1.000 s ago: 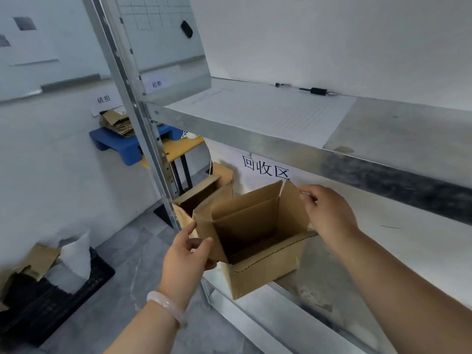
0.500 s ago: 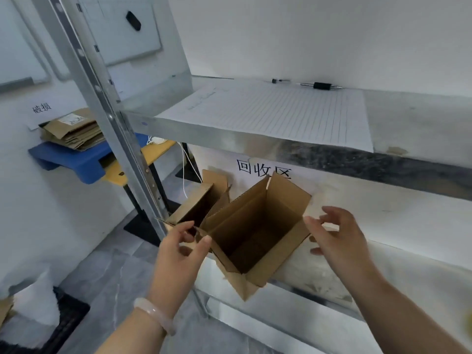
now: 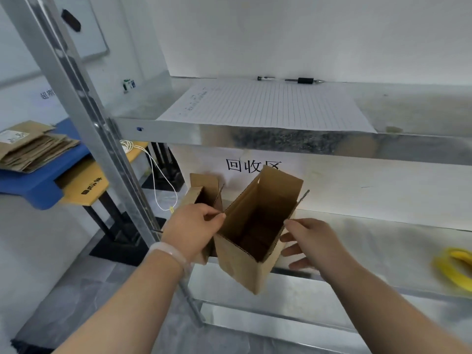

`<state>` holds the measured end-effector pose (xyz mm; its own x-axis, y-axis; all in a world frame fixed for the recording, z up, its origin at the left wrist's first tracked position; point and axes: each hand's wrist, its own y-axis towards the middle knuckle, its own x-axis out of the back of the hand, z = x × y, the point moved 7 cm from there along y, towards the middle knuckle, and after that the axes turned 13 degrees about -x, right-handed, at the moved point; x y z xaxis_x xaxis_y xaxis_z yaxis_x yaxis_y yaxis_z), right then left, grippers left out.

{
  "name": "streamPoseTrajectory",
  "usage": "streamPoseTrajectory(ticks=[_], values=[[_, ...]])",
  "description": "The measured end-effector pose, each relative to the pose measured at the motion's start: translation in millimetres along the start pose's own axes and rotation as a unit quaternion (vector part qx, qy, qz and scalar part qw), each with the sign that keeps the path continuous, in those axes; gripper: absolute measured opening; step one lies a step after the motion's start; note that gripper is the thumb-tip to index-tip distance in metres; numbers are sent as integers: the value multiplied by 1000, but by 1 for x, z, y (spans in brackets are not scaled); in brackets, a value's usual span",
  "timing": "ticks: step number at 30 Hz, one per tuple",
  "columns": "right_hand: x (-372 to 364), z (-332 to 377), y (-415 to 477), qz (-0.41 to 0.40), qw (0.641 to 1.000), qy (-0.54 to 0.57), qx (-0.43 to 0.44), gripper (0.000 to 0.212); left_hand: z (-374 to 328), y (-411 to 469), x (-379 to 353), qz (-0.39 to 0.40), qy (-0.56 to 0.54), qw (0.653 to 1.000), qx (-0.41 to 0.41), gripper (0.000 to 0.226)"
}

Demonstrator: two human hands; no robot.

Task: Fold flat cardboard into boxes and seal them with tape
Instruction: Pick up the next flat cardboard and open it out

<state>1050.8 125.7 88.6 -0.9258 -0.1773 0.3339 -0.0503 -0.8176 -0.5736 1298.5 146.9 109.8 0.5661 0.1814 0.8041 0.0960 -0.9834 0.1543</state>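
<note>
An open brown cardboard box (image 3: 245, 267) is held in the air in front of the lower shelf (image 3: 383, 241), its mouth facing up at me and its top flaps standing. My left hand (image 3: 191, 228) grips the box's left wall at the rim, thumb and fingers pinched on the cardboard. My right hand (image 3: 311, 241) lies against the box's right wall with the fingers spread and the thumb tip at the rim. A yellow tape roll (image 3: 454, 269) lies on the lower shelf at the far right.
A second open box (image 3: 204, 190) stands on the lower shelf behind my left hand. A slanted metal upright (image 3: 84, 118) runs at the left. Lined paper (image 3: 268, 106) and a pen (image 3: 304, 80) lie on the upper shelf. Flat cardboard (image 3: 30, 146) is stacked on a blue stool.
My right hand let go of the box's far flap, hung free, then came back to the right wall. The box turned, its long side now pointing away from me.
</note>
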Motion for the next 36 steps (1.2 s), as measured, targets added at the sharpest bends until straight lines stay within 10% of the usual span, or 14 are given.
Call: streamPoseTrajectory(ticks=[11, 19, 36], values=[[-21, 48, 23, -43, 986, -127, 102, 27, 19, -20, 15, -61, -34, 998, 2, 6], [-20, 46, 18, -70, 969, -166, 167, 33, 16, -7, 12, -45, -43, 995, -76, 44], [201, -76, -68, -376, 853, -290, 216, 71, -268, -9, -123, -46, 79, 872, -482, 53]])
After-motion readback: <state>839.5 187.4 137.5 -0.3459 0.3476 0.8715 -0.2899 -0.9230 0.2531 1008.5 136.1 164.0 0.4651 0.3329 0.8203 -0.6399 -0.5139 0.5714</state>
